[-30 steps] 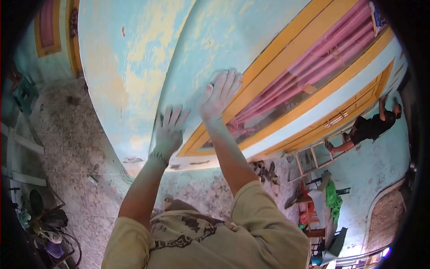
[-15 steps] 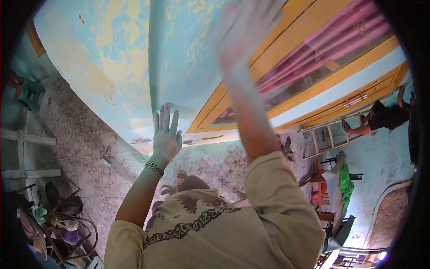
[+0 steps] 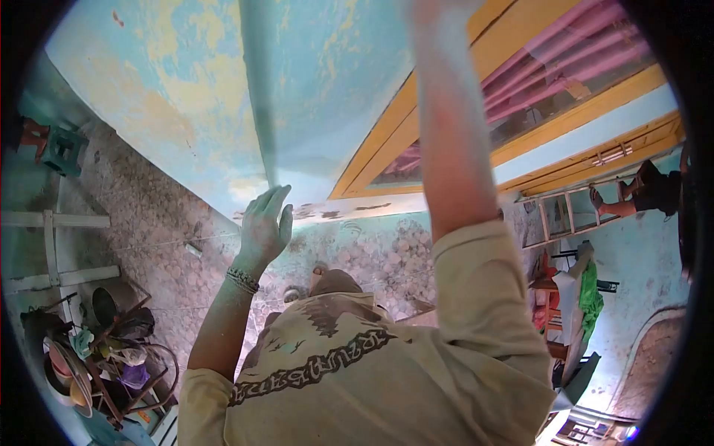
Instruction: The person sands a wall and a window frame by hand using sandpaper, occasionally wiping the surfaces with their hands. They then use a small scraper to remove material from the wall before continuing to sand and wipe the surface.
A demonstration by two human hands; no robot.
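My left hand (image 3: 264, 227), dusted with pale powder and wearing a beaded bracelet (image 3: 243, 279), is beside the wall's lower part with its fingers stretched out and nothing in it. Patches of blue, yellow and white paint cover the wall (image 3: 178, 89), and a vertical corner edge (image 3: 256, 97) runs down toward my fingertips. My right hand (image 3: 443, 6) is raised high at the top edge of the view, blurred and mostly cut off, in front of the wall next to the orange window frame (image 3: 387, 137). Whatever it may hold is out of sight.
Pink curtains (image 3: 554, 63) show behind the window glass. On the right a person's leg (image 3: 613, 207) rests on a ladder (image 3: 569, 215). Green cloth (image 3: 590, 297) hangs over stacked furniture. At left are a green stool (image 3: 65, 151) and a heap of household things (image 3: 111, 357).
My right arm has moved up and to the right, taking the hand mostly out of view. My left hand has drawn slightly down and left, its fingers now closer together and more bent.
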